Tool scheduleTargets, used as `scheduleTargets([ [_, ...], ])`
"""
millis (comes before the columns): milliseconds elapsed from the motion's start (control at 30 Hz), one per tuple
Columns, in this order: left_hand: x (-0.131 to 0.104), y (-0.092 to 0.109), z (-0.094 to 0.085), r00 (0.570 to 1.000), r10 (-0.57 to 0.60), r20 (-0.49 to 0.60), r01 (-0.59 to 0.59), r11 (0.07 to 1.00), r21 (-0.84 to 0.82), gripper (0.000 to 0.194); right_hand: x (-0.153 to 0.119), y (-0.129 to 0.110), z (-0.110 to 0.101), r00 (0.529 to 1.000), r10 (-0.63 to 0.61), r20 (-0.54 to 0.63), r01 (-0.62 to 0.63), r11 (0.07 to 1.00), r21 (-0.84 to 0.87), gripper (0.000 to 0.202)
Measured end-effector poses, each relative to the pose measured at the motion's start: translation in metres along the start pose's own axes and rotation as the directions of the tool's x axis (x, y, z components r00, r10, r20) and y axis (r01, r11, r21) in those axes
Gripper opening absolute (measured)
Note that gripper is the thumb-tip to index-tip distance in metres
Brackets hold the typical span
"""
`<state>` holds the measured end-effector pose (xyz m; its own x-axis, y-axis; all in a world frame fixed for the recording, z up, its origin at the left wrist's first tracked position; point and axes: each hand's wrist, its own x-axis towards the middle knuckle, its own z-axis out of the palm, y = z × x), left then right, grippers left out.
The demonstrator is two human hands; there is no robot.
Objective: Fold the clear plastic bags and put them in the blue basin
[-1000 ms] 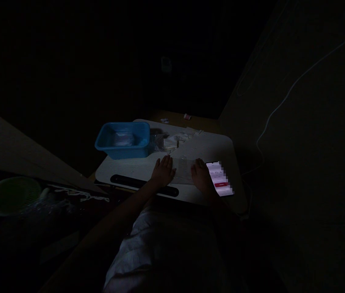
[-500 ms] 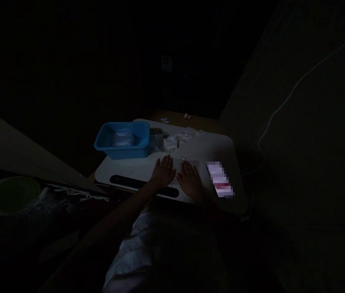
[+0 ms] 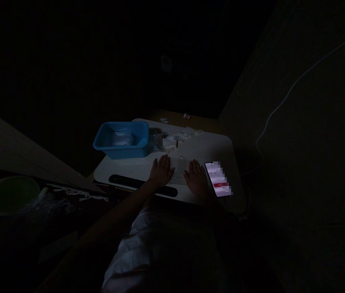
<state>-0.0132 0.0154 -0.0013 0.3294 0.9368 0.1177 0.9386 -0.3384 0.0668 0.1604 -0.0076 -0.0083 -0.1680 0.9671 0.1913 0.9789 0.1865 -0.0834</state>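
Note:
My left hand lies flat, palm down, on the white table, fingers stretched forward. My right hand is also flat and open, a short way to its right. Between them lies a thin, clear plastic bag or sheet, hard to make out in the dim light; my left hand rests at its left side. To the right of my right hand is a phone with a lit screen. Neither hand grips anything.
A blue plastic basin holding clear plastic stands at the table's left. Crumpled white pieces and plastic lie beside it. A black slot runs along the near edge. A green basket is at lower left; a white cable hangs at right.
My right hand has slid to the right, away from my left hand and closer to the phone, uncovering more of the clear plastic. My left hand stays almost where it was.

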Motion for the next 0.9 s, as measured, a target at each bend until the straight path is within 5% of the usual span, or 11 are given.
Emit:
scheduleTargets([
  [233,-0.007,-0.017,-0.014,0.997,-0.012,-0.080,0.015,0.999,0.034,0.048,0.001,-0.001,0.000,1.000,0.006,0.004,-0.006,1.000,-0.009,0.059],
  [333,-0.014,-0.013,-0.019,0.965,0.239,-0.111,-0.243,0.970,-0.026,0.044,0.001,0.000,0.001,1.000,0.006,-0.003,-0.006,1.000,-0.003,0.058],
  [400,-0.019,-0.004,-0.018,0.881,0.460,-0.106,-0.470,0.877,-0.097,0.041,0.001,0.001,0.003,1.000,-0.004,-0.016,0.004,1.000,-0.002,0.056],
  [467,-0.022,0.006,-0.012,0.829,0.548,-0.111,-0.559,0.817,-0.140,0.040,0.001,0.003,0.004,0.999,-0.033,-0.028,0.033,0.999,-0.009,0.053],
  [733,-0.009,0.028,-0.007,0.796,0.600,-0.074,-0.605,0.785,-0.133,0.049,0.006,0.013,-0.001,0.987,-0.155,0.035,0.156,0.988,-0.015,0.039],
  [900,-0.007,0.034,-0.023,0.853,0.522,0.022,-0.520,0.852,-0.057,0.045,0.011,0.013,-0.006,0.988,-0.151,0.034,0.152,0.988,-0.015,0.039],
])
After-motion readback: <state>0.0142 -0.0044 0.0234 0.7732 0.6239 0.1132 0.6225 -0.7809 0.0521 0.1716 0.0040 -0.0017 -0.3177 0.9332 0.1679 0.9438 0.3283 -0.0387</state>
